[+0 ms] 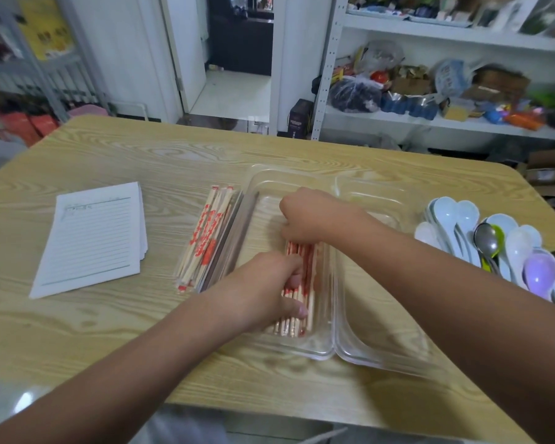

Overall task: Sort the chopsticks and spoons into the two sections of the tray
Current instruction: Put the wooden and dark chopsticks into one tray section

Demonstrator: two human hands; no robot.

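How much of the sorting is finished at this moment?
Done: nothing clearly finished. In hand: left hand and right hand hold one chopstick bundle inside the left section of the tray. Left: the chopstick pile on the table beside the tray, and the spoons, all on the table to its right.
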